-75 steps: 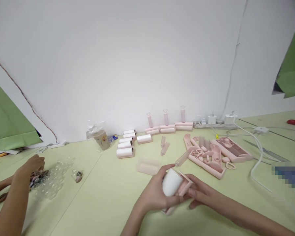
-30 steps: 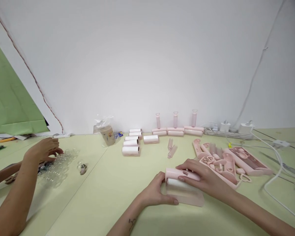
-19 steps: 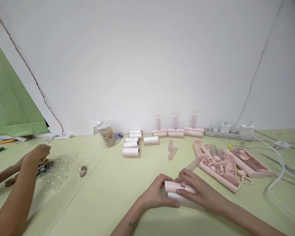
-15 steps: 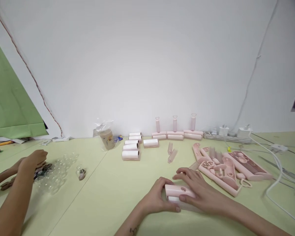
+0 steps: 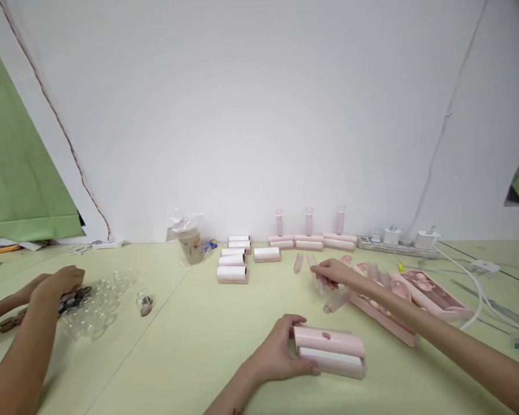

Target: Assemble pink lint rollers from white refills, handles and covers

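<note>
A pink lint roller head [image 5: 328,341] with a round hole in its top and a white roll under it rests on the table. My left hand [image 5: 281,351] grips its left end, thumb in front and fingers behind. Farther back, my right hand [image 5: 331,272] has its fingers pinched round a clear tube [image 5: 318,282], which looks tilted and a little blurred. Another clear tube [image 5: 298,263] lies just left of it, and a wider clear piece [image 5: 336,300] lies nearer me.
White rolls [image 5: 232,274] stand left of centre. By the wall are lint rollers [image 5: 308,239] with upright handles. Pink shells [image 5: 441,294] and white cables [image 5: 480,288] lie right. A bagged cup [image 5: 190,245] stands back left. Another person's hands [image 5: 64,282] work beside clear beads [image 5: 99,305].
My right hand has left the lint roller head and reached forward to the clear tubes, closing on one. My left hand keeps its grip, and the head's right end is now uncovered.
</note>
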